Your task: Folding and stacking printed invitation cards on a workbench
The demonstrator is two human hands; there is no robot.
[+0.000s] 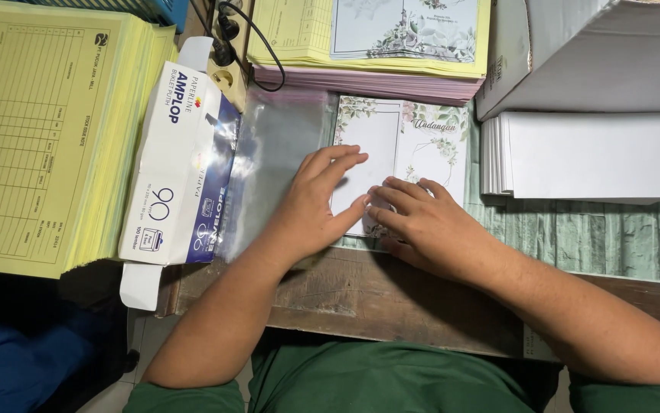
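Observation:
A white card with green floral borders [402,145] lies on the table in front of me, partly inside a clear plastic sleeve [272,164]. My left hand [314,203] rests flat across the sleeve's opening and the card's left half, fingers spread. My right hand [422,222] presses its fingertips on the card's lower middle, touching my left thumb. Neither hand grips anything; both lie on the card.
A white and blue envelope box [180,168] lies left of the sleeve. A thick stack of yellow forms [39,138] fills the far left. More printed cards and pink sheets [376,46] sit behind, white paper stack [590,157] and a cardboard box [598,53] at right.

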